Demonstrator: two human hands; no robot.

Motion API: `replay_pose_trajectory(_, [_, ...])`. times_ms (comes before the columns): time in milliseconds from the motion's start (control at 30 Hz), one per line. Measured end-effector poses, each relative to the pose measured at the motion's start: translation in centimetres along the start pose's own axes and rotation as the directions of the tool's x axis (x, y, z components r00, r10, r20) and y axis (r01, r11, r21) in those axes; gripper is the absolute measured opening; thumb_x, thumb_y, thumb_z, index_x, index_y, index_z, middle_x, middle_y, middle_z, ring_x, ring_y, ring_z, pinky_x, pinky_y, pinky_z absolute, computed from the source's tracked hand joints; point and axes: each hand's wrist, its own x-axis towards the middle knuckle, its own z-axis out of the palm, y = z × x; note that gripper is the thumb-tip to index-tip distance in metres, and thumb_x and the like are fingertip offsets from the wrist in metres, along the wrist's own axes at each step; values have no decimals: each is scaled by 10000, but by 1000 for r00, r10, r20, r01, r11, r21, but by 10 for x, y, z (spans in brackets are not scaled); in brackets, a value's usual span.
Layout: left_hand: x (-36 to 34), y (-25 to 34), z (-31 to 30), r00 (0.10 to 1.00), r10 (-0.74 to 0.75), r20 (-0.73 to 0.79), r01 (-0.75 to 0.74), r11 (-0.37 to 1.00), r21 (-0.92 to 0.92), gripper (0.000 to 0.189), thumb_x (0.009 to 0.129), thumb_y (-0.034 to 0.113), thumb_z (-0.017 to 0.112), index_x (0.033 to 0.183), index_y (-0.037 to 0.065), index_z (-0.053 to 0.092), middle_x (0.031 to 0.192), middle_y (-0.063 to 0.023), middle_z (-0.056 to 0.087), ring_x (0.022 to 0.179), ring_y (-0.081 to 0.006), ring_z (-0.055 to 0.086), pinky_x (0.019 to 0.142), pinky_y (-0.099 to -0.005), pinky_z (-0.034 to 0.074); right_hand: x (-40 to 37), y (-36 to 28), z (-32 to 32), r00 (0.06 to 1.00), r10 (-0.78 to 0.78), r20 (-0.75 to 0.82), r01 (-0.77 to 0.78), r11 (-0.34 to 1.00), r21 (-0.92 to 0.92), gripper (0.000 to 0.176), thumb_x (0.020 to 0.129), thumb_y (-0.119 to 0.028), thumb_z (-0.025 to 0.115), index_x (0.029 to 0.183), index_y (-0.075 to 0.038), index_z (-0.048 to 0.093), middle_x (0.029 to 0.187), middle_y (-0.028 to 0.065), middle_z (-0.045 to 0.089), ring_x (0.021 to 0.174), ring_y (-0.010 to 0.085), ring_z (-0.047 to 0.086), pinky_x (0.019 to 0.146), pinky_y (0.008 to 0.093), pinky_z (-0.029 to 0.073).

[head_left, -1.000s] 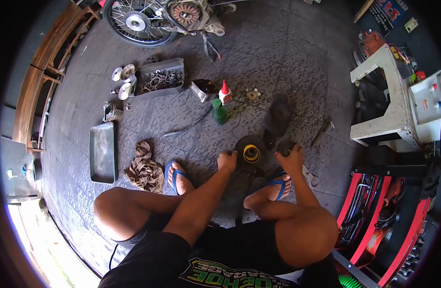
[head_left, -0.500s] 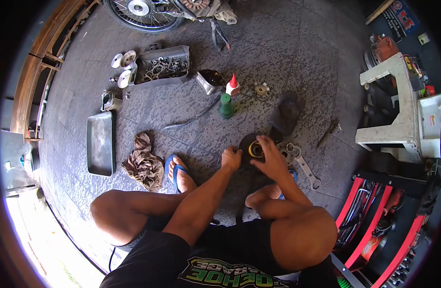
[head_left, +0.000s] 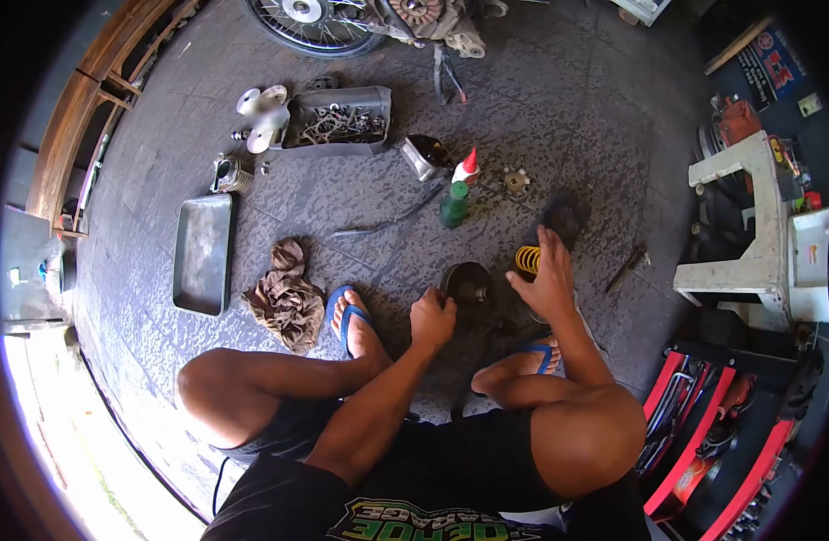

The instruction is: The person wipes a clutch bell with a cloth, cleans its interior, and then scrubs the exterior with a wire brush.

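My left hand [head_left: 432,319] is closed on the left rim of a dark round metal drum [head_left: 469,281], which has a short shaft at its centre. To the right of the drum, my right hand [head_left: 550,275] has its fingers around a yellow coil spring [head_left: 527,260]; the spring's right side is hidden by the hand. Beyond that hand lies a dark cloth-like object [head_left: 566,215]. A green bottle [head_left: 453,206] and a white bottle with a red cap [head_left: 468,168] stand past the drum.
A metal bin of small parts [head_left: 338,135], a black tray [head_left: 203,255] and a brown rag [head_left: 290,298] lie to the left. A motorcycle wheel [head_left: 301,11] is at the far side. On the right are a white stand [head_left: 735,275] and a red toolbox [head_left: 690,442].
The yellow spring has come away from the drum, moved right in my right hand. My left hand has stayed at the drum's rim. The camera view has shifted slightly.
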Motion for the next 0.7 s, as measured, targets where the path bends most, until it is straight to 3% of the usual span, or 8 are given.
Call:
replay_pose_trajectory(67, [-5,7,-6,996,65,-63,-67,997,-31,244,862,209,684,899,-30,652,814,-227,699,789,-401,697,731,-460,541,2,-11,-29,969,-67,237,64,998,23,1117,689,-377,873,1541,-9,250,1542,295,290,1429,460,302,1161,487,311])
replay_pose_trajectory(267, [-43,78,-57,960,235,-155,-266,936,-231,218,864,155,708,914,-52,658,790,-208,708,700,-292,719,659,-379,550,10,-48,-88,842,-311,442,171,929,329,1311,592,-474,921,1565,0,182,1581,345,172,1459,525,206,1207,476,247])
replay_pose_trajectory(333, [-58,102,-73,945,268,-186,-312,909,-275,209,875,144,708,927,-52,659,786,-199,713,687,-258,722,643,-355,551,10,-61,-104,840,-353,412,259,928,267,1258,621,-400,922,1559,1,185,1546,325,261,1430,501,294,1180,469,306])
replay_pose_trajectory(400, [-72,123,-90,951,247,-188,-303,870,-388,201,877,154,706,901,-36,647,790,-214,705,716,-368,715,651,-424,559,13,-80,-124,880,-311,359,164,909,384,1193,626,-298,924,1535,29,224,1509,281,342,1429,424,346,1177,451,316])
replay_pose_trajectory(533, [-74,127,-134,891,418,-176,-446,735,-511,198,914,160,705,874,-29,658,688,-74,670,621,-108,609,575,-293,495,3,-104,-162,887,-438,148,372,866,336,1038,681,-173,871,1506,-5,264,1429,261,399,1335,436,444,1117,454,396])
replay_pose_trajectory(600, [-57,135,-148,941,337,-36,-266,668,-695,510,926,418,677,1172,-24,611,1020,-132,686,935,-140,624,753,-325,519,-5,-117,-175,885,-451,121,387,854,348,1015,666,-139,869,1489,-15,289,1411,256,406,1314,432,458,1108,455,407])
replay_pose_trajectory(667, [-37,128,-130,829,429,357,198,372,-907,806,881,511,706,1442,5,425,1282,-168,611,1144,-212,630,922,-332,527,-14,-128,-184,834,-547,76,494,800,340,1015,649,-120,871,1482,-22,300,1399,254,407,1302,431,465,1091,468,421])
replay_pose_trajectory(700, [-36,129,-136,830,431,354,200,362,-910,806,881,511,706,1442,5,425,1282,-168,611,1144,-212,630,922,-332,527,-18,-135,-186,821,-564,93,509,795,329,1013,634,-108,873,1472,-25,310,1391,261,406,1292,437,470,1072,477,435])
